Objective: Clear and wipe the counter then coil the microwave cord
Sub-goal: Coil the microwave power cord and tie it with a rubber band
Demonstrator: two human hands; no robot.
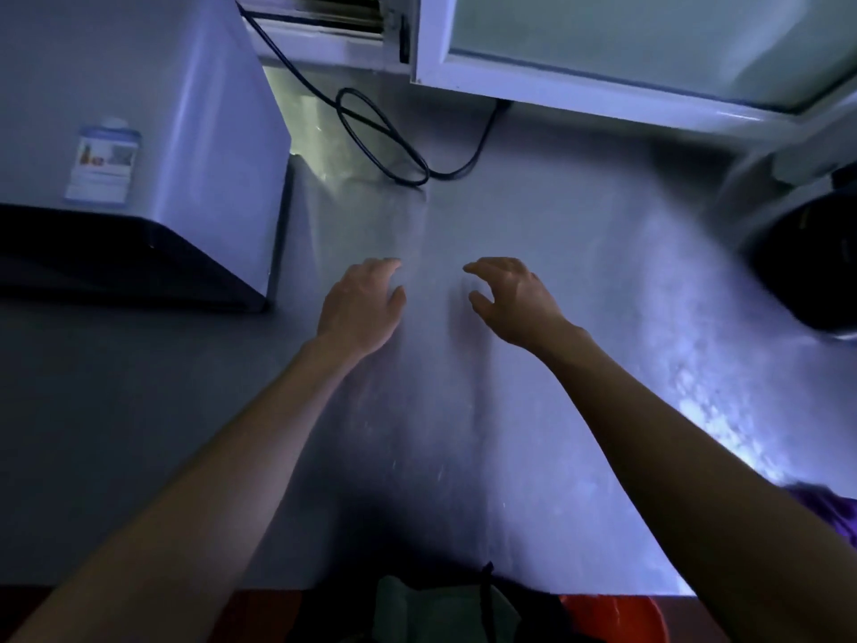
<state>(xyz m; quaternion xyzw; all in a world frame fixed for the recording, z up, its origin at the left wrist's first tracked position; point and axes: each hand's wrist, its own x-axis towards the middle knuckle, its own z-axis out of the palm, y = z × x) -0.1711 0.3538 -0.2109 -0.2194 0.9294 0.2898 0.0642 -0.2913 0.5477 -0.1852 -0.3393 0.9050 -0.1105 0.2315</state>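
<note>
A white microwave (139, 132) stands at the left of the steel counter (533, 252). Its black cord (385, 136) lies loosely looped on the counter behind it, running up toward the window frame. My left hand (359, 304) and my right hand (510, 299) hover side by side over the middle of the counter, fingers apart and curled, nothing in either. Both are well short of the cord, which lies farther back.
A black round appliance (807, 262) sits at the right edge. A white-framed window (603, 81) overhangs the back. A purple cloth (830, 508) shows at the lower right, and an orange bucket (617, 614) below the counter's front edge.
</note>
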